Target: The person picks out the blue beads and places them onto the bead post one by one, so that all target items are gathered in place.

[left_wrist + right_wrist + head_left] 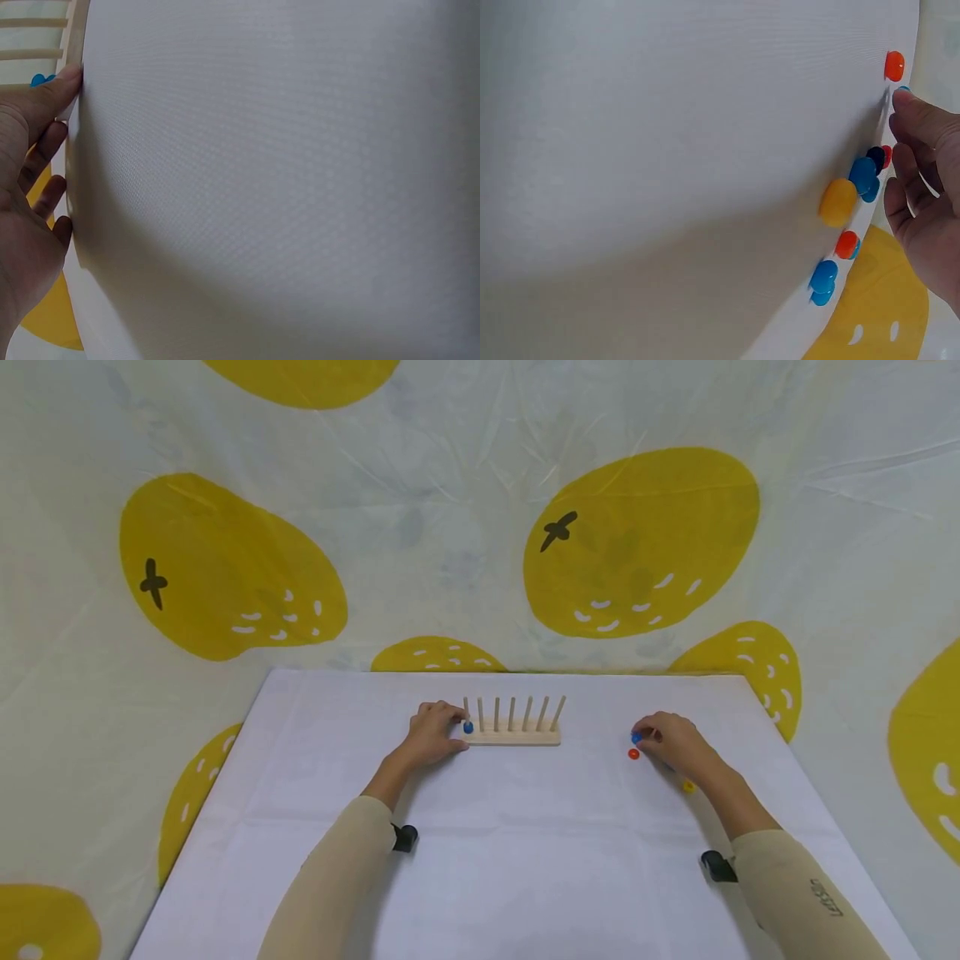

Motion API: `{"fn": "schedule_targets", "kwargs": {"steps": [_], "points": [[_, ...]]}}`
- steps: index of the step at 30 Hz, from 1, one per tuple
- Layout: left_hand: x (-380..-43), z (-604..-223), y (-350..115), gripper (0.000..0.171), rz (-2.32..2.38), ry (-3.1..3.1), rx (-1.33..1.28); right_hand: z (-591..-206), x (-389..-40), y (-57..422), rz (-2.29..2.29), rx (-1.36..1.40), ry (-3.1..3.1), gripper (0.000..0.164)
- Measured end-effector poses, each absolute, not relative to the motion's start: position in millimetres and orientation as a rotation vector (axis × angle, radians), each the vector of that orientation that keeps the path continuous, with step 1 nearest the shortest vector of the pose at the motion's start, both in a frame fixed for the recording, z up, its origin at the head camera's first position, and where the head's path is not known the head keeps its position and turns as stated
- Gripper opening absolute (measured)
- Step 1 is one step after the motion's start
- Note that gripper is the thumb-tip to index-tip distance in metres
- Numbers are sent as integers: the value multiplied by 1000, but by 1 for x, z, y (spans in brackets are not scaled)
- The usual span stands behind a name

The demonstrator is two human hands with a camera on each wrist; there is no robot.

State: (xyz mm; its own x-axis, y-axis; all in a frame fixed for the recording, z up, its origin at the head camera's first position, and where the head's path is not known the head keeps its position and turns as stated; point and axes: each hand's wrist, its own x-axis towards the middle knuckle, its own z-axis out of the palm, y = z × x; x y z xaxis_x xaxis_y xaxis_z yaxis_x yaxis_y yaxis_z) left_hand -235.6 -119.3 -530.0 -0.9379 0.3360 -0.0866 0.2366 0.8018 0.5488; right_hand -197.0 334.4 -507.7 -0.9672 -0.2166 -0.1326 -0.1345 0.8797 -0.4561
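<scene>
Basically white tabletop (555, 877), yellow-print backdrop (442, 527) — L fingers (448, 713) grip peg rack (502, 737), R fingers (651, 720) pinch blue bead (636, 738).

giant yellow fruit print on three sides of my white table
so behind the table (525, 877) and down both sides i've got this pale, wrinkly fabric backdrop (442, 543), covered in big yellow fruit shapes (240, 568). the two biggest ones facing me each have a dark cross-shaped mark (153, 583) toward one end and little white dashes (664, 581) near the other; a few more get cut off by the table edge or my view. tabletop's white with faint fold lines, and up close from my wrists it shows a fine woven texture. light's pretty soft, with greyish shadow across the white down low.
</scene>
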Motion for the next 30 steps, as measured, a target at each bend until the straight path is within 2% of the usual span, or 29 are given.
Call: {"fn": "schedule_targets", "kwargs": {"steps": [12,30], "points": [[-235,-527,-120,53,813,2814,465,-485,-199,321,-746,-325,2903,26],[-236,-524,-120,53,806,2805,473,-436,-209,272,-816,-602,3007,23]]}}
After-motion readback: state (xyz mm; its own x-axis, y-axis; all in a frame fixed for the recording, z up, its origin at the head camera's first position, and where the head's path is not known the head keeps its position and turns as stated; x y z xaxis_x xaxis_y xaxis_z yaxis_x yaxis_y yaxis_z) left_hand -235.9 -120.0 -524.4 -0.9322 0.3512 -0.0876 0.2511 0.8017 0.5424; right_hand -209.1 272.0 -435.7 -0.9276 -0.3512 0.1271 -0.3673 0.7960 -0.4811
